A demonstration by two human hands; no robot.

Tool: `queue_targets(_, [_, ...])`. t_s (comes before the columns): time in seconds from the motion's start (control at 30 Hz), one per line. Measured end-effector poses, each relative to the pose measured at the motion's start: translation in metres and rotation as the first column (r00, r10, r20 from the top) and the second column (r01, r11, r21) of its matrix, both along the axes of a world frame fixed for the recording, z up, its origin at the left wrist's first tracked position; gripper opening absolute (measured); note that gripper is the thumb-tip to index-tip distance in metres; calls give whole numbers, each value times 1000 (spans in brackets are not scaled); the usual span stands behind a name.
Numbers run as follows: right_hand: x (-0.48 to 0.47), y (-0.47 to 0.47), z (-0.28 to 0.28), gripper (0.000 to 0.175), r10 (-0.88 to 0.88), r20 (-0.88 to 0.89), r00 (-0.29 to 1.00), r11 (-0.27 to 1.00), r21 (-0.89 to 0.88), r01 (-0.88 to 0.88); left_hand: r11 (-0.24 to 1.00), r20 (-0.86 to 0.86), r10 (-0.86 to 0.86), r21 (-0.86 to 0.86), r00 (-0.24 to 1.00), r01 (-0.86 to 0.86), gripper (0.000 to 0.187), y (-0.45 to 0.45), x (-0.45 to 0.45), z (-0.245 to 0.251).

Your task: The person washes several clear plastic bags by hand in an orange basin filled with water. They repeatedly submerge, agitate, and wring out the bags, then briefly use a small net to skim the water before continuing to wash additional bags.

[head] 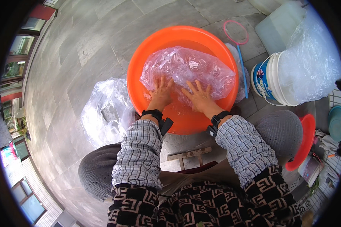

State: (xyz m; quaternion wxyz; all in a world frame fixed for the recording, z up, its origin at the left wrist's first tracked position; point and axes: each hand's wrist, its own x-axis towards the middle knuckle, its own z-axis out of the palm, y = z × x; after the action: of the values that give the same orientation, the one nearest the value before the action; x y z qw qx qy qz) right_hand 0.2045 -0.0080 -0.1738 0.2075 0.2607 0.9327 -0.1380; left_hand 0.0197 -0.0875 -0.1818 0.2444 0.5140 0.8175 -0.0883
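A large orange plastic basin (184,34) stands on the paved floor before me, with what looks like water in it. Crumpled clear plastic sheeting (187,62) fills much of its far part. My left hand (161,92) lies on the near left side of the sheeting with its fingers spread. On the near right side, my right hand (199,96) also presses on it, fingers apart. Neither hand is closed around the plastic. Both wrists carry black straps with small devices.
Clear plastic sheeting (106,113) lies left of the basin. To the right are a pink-rimmed hoop net with a blue handle (242,71), a white bucket (268,78) holding more plastic, and a red basin (308,142). A wooden stool (189,154) stands between my knees.
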Motion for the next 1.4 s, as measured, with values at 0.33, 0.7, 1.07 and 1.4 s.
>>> queue_targets(0.33, [0, 29, -80, 61, 53, -110, 993, 979, 202, -30, 995, -66, -84, -65, 994, 80, 47, 9, -14, -112])
queue_targets(0.7, [-24, 107, -13, 30, -359, -268, 894, 887, -397, 237, 953, 98, 181, 226, 979, -199, 22, 16, -77, 27])
queue_targets(1.07, [-11, 119, 226, 42, -838, -445, 314, 504, -853, 135, 615, 627, -34, 626, 778, -479, 32, 6, -67, 242])
queue_targets(1.4, [-1, 105, 320, 14, -860, -494, 128, 435, -841, -323, 482, 708, -225, 678, 670, -555, 31, -33, -100, 341])
